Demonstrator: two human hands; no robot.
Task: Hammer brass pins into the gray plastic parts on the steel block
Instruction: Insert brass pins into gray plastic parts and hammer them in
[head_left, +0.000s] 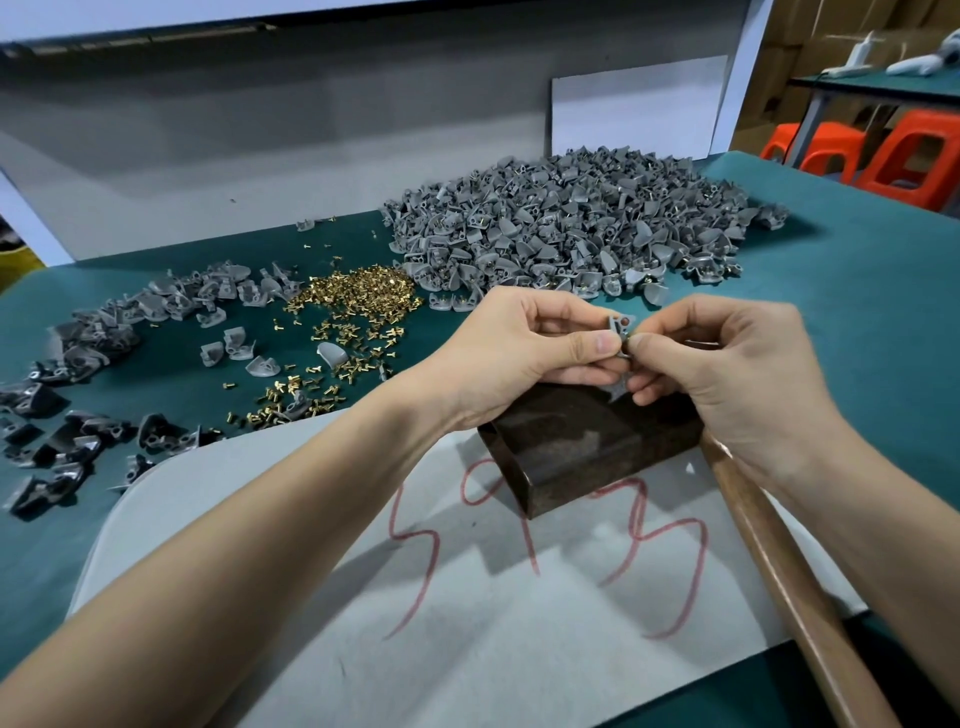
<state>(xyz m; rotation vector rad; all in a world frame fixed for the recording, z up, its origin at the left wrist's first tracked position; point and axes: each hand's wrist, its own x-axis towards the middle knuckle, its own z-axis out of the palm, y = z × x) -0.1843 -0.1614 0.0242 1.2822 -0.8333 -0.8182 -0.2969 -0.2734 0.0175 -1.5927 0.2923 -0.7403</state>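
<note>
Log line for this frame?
left hand: pinches gray part | right hand: pinches gray part | steel block: below hands | hammer handle: lying unheld

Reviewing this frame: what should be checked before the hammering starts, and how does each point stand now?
1. Grip on the gray plastic part: ok, pinched between the left hand and the right hand.
2. A brass pin seated in the part: cannot tell, fingertips cover that spot.
3. Part set on the steel block: not ok, it is held above it.
4. Block flat on the gray sheet: ok.
5. Reach to the hammer handle: ok, it lies beside the block under the right forearm; its head is hidden.
6. Right hand free for the hammer: not ok, it grips the part.
</note>
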